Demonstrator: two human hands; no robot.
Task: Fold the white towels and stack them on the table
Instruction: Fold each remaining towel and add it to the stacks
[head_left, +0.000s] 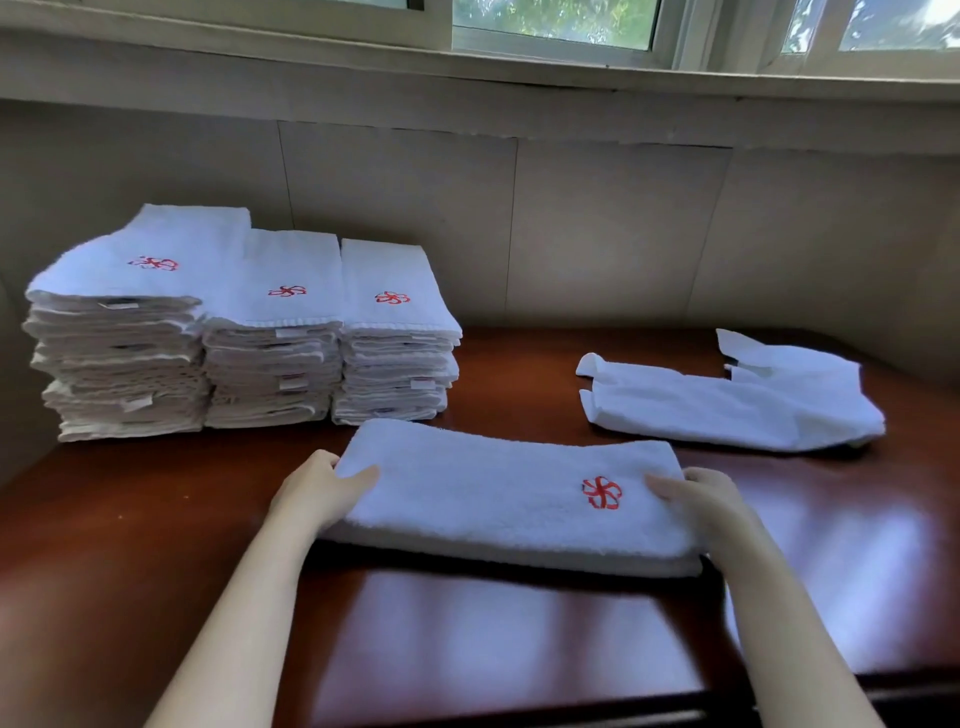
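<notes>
White terry cloth fills the middle of our view: the long folded white towel with a red embroidered flower (498, 499) lies on the dark, glossy reddish-brown wooden table (493, 634), just in front of us; we hold it by its two short ends, our left hand (319, 488) at one and our right hand (714, 501) at the other; on each side the thumb lies flat on top while the other fingers curl round the edge and under the cloth, pinching the layers together; how the hidden fingers are spread we cannot tell; gripping both ends at once keeps the layers squared, and we judge it readies the strip to be folded end to end, down to the size of the finished ones; those stand at the back left, three stacks of folded white towels (275, 338) side by side and touching, flowers upward, close to the beige tiled wall (613, 223), which leaves the front for folding; well apart on the right lies a rumpled white towel (727, 402), not yet folded, within reach for the next turn.
</notes>
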